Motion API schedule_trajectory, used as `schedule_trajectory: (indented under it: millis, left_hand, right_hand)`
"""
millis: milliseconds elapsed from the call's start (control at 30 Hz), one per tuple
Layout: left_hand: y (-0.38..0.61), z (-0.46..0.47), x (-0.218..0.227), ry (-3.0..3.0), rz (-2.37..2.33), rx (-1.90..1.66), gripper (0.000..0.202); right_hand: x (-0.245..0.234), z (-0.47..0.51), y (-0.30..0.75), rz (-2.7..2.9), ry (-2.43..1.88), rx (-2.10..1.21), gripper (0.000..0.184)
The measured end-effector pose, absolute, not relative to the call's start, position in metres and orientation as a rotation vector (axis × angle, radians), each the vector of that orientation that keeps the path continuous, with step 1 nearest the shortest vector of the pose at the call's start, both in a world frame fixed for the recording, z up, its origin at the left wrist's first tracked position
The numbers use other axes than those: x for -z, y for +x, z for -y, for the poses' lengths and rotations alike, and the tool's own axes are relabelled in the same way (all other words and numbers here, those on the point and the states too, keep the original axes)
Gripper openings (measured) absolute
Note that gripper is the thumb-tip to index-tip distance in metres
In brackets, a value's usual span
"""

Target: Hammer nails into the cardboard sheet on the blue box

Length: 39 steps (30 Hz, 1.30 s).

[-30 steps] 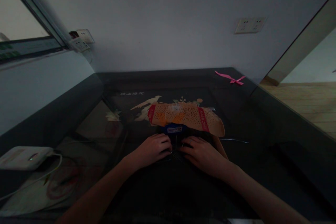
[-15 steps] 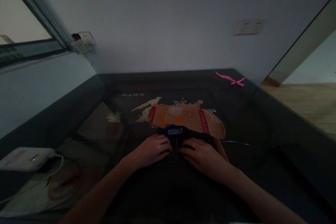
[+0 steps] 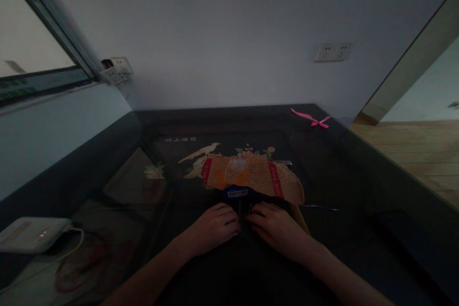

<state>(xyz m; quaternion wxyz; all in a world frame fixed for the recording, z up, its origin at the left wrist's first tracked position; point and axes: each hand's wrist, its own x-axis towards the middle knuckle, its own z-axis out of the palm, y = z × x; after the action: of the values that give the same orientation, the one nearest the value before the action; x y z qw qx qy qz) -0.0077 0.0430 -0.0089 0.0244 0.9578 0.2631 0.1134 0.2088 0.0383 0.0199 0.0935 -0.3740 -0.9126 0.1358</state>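
My left hand (image 3: 218,227) is closed, its curled fingertips near a thin pale rod or wire (image 3: 240,210) that stands between the hands. What those fingers hold is too dark to make out. Close on the other side, my right hand (image 3: 274,224) also has its fingers bent inward, around something small that I cannot name. Just beyond the fingers lies a dark blue item with a printed label (image 3: 237,193). Behind it is an opened cardboard box flap (image 3: 253,172) with orange tape and red strips; part of the box runs under my right hand.
The dark glossy table (image 3: 344,258) carries a printed bird and flowers. A white device with a cable (image 3: 34,234) sits at the left. A pink ribbon (image 3: 315,122) lies at the far right corner, and a thin metal rod (image 3: 319,207) right of the box. A wall stands behind.
The camera has tilted up a little, so everything sits lower in the picture. My left hand has moved slightly rightward, closer to my right hand, and its fingers are more curled.
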Motion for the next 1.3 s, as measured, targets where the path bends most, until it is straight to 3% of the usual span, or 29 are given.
schedule_trajectory:
  millis: [667, 867, 1300]
  left_hand:
    - [-0.015, -0.04, -0.012, 2.633, -0.982, -0.801, 0.018]
    - [-0.014, -0.045, -0.01, 2.494, -1.185, -0.774, 0.014]
    - [-0.015, -0.046, -0.003, 2.482, -1.099, -0.686, 0.013]
  right_hand:
    - [-0.015, -0.046, 0.214, 2.422, -1.431, -0.473, 0.027]
    - [-0.012, -0.048, 0.218, 2.354, -1.52, -0.515, 0.034]
    - [-0.007, -0.052, 0.214, 2.305, -1.28, -0.745, 0.038]
